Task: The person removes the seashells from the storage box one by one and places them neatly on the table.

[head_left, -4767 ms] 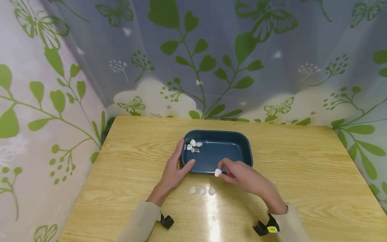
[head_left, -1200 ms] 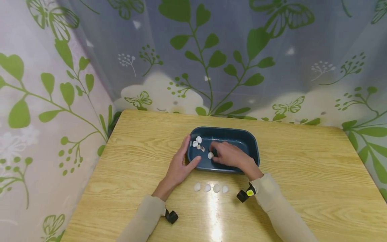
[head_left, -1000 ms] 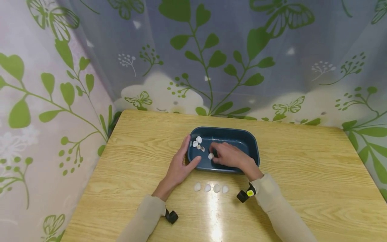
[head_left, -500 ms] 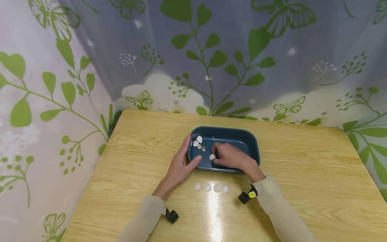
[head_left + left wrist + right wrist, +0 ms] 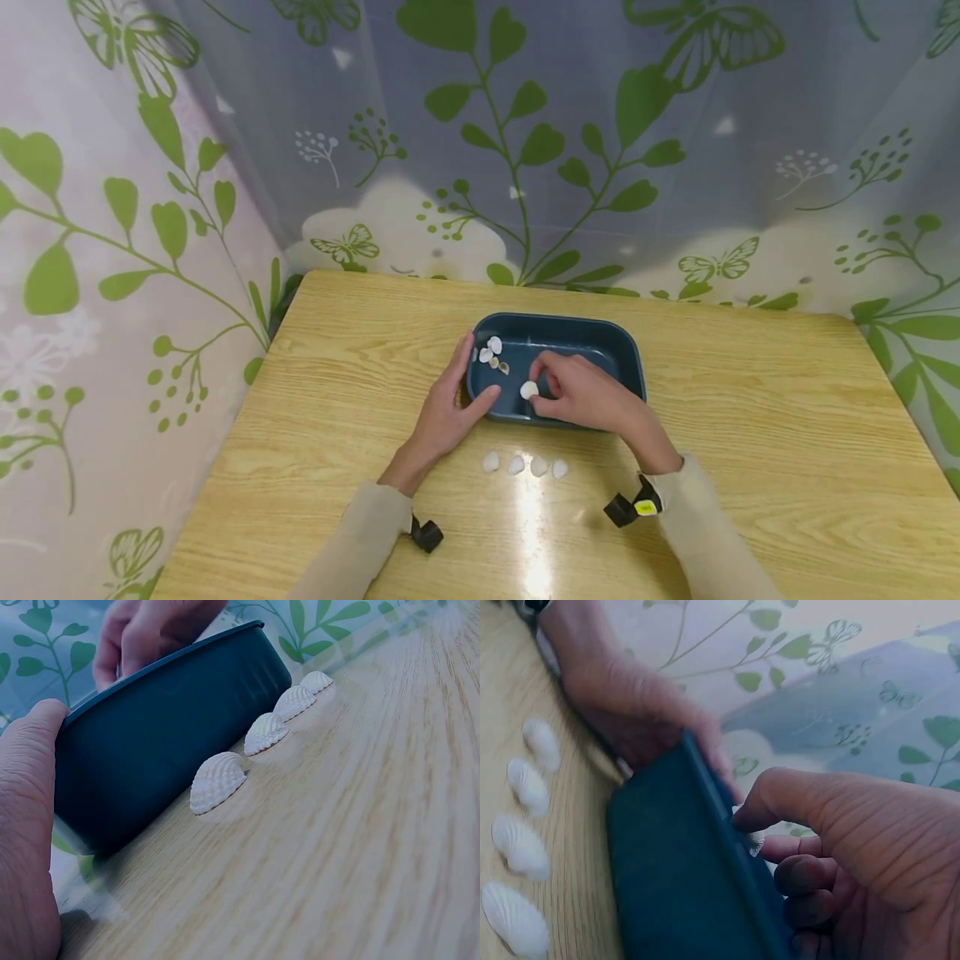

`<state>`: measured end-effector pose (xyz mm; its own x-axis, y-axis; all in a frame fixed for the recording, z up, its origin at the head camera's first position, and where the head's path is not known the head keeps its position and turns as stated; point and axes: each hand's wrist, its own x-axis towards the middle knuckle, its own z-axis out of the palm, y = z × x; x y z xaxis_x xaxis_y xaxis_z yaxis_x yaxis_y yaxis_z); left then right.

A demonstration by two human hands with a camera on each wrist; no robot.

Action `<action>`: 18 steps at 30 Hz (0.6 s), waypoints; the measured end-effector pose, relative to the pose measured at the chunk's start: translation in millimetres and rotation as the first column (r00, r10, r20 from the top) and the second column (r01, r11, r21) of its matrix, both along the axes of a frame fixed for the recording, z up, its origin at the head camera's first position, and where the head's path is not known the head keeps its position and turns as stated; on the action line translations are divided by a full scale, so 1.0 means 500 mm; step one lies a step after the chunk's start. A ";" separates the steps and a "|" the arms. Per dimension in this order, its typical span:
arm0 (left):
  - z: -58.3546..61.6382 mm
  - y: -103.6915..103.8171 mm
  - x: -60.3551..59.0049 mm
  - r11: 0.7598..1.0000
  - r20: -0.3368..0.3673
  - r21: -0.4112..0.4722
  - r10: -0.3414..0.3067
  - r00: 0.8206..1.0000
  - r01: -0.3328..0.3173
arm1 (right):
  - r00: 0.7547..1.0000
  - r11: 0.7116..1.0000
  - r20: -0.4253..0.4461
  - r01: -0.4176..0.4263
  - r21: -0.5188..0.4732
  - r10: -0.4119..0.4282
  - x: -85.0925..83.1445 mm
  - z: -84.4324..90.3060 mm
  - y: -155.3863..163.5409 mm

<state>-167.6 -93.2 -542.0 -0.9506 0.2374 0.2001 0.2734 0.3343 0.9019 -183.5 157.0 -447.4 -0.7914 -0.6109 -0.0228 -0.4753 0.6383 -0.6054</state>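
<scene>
A dark blue rectangular dish (image 5: 611, 357) stands on the table. My left hand (image 5: 444, 412) rests against its left end, fingers straight along the outer wall and thumb on the front rim. Over the front part of the dish, my right hand (image 5: 585, 392) pinches a white seashell (image 5: 529, 390) between thumb and index finger. In the right wrist view that seashell (image 5: 756, 841) is partly hidden by the thumb and rim. Several small shells (image 5: 494, 344) lie clustered at the dish's left end. In front of the dish, several ribbed white shells (image 5: 516, 464) form a row.
The light wooden table (image 5: 360, 350) extends around the dish on all sides. A patterned curtain (image 5: 562, 192) with green leaves hangs behind the table and along its left. A bright reflection (image 5: 534, 542) shows on the tabletop near the front.
Since the earliest frame, the row in front of the dish has gained a shell. Lately my right hand, now pinching another from inside the dish, has moved slightly right and lifted. My left hand stays put.
</scene>
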 end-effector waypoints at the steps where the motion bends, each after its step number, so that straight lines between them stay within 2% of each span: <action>1: 0.000 0.000 0.000 1.000 0.001 0.000 0.000 1.000 0.000 | 1.000 1.000 -0.003 0.000 -0.005 0.000 0.009 0.006 -0.002; 9: -0.001 -0.001 0.002 1.000 -0.020 0.009 -0.004 1.000 0.004 | 0.996 0.997 -0.063 -0.069 -0.022 0.068 0.087 0.017 -0.028; 13: -0.002 -0.002 0.001 1.000 -0.020 -0.005 0.000 1.000 0.000 | 0.991 0.994 -0.072 -0.111 -0.022 0.109 0.126 0.004 -0.041; 18: -0.001 -0.002 -0.001 1.000 -0.016 -0.018 0.012 1.000 -0.012 | 0.987 0.990 -0.067 -0.143 0.009 0.143 0.155 -0.026 -0.050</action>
